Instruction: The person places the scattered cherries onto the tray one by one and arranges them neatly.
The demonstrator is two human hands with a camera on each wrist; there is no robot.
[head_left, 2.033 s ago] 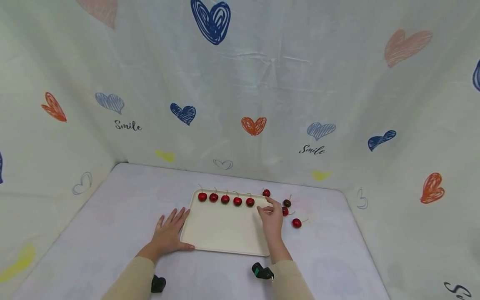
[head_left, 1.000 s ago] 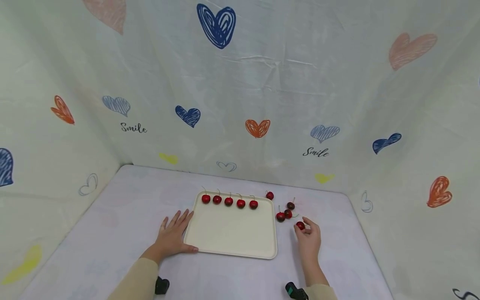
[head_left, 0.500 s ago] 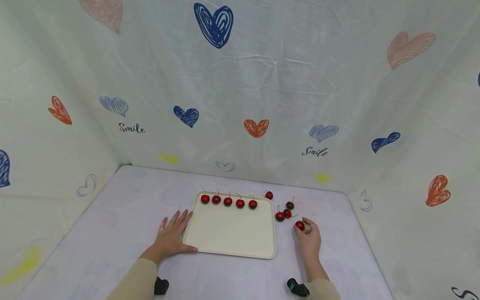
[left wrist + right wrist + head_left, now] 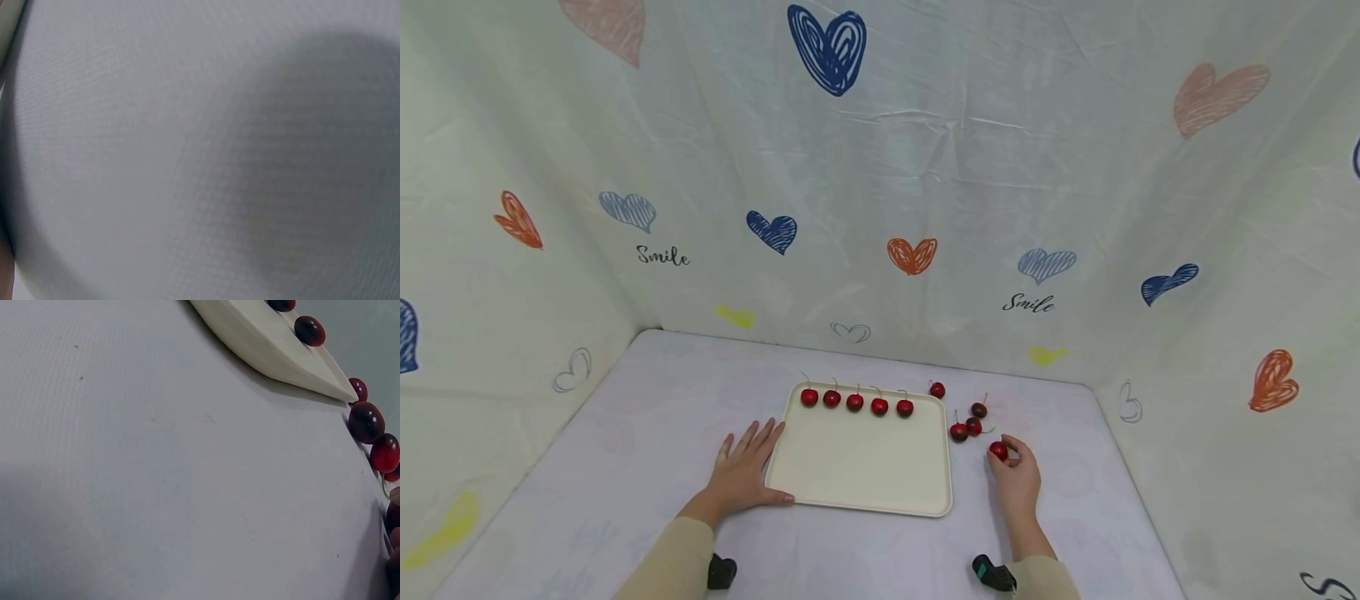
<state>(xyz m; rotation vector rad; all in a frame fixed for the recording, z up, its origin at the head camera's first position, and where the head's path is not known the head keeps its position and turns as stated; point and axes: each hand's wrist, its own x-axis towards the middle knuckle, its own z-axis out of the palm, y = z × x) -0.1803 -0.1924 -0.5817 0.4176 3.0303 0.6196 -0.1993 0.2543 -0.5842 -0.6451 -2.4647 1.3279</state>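
My right hand [image 4: 1019, 482] pinches a dark red cherry [image 4: 998, 451] between thumb and fingers, right of the tray. At the edge of the right wrist view, fingertips [image 4: 395, 537] show against that cherry. A cream rectangular tray [image 4: 861, 467] lies on the table, with several stemmed cherries [image 4: 855, 402] in a row along its far side. Spread fingers of my left hand [image 4: 739, 477] touch the tray's left edge, the thumb at its near left corner. In the left wrist view there is mostly pale cloth, and the hand is barely visible.
Loose cherries [image 4: 958, 432] lie close together right of the tray, and another cherry [image 4: 937, 390] sits by its far right corner. A white tablecloth [image 4: 1075, 500] covers the table. Behind hangs a white curtain [image 4: 955, 208] with printed hearts.
My right hand has moved from above the tray's far right corner to the cherry at the right and now pinches it. For the last second both hands stay nearly still.
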